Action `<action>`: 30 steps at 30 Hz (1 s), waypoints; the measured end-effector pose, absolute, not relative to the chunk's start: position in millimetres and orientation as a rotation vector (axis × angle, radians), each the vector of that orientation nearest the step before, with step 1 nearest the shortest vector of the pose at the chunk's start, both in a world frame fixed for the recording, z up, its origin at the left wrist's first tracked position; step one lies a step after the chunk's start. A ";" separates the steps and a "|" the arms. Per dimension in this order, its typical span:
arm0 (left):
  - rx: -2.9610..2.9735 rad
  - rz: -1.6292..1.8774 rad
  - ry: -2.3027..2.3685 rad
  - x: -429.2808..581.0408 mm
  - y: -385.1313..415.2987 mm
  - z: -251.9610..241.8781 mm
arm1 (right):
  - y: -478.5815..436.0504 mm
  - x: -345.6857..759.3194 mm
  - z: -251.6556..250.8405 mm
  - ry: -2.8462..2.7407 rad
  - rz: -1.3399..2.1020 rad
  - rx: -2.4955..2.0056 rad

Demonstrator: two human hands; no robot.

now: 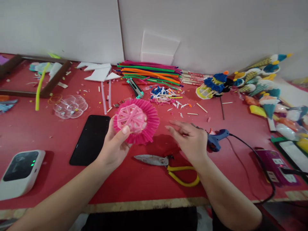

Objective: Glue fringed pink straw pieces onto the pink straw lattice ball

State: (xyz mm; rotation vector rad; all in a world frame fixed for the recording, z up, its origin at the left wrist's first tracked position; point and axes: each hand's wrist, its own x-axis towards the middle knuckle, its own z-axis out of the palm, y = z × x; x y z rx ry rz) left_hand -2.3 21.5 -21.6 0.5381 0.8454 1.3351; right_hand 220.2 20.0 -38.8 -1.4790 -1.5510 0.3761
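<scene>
My left hand (116, 144) grips a round pink craft piece (132, 118), its thumb pressed on the front. The piece has pale pink strips crossing like spokes and a frilled magenta paper skirt (152, 123) around it. To its right, my right hand (191, 141) hovers over the table with thumb and forefinger apart and nothing between them. Beneath and between the hands lie scissors (154, 159) with yellow handles, the blades pointing left. A blue glue gun (218, 139) rests just right of my right hand, partly hidden behind it.
A black phone (90, 141) and a white device (21, 173) lie to the left. Pipe cleaners (149, 73), a green box cutter (134, 87) and cut scraps (166, 94) spread behind. A blue figure (215, 84) stands back right. The glue gun's cable (260, 157) curves along the right.
</scene>
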 end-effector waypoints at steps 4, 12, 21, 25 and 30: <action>0.562 1.305 0.851 0.3 18.5 -22.1 | 11.5 211.2 -28.3 -1.543 0.590 -1.376; 0.643 1.203 0.802 2.6 11.7 -20.9 | -6.0 191.0 -15.5 -1.158 1.485 -1.094; 0.735 1.137 0.865 1.8 9.0 -28.3 | -3.2 187.1 -20.7 -0.981 1.675 -1.015; 0.751 1.146 0.878 0.7 10.1 -30.7 | -3.1 186.1 -22.0 -0.972 1.662 -0.989; 0.763 1.163 0.873 -0.2 9.1 -31.6 | -3.1 186.7 -26.4 -0.982 1.647 -0.983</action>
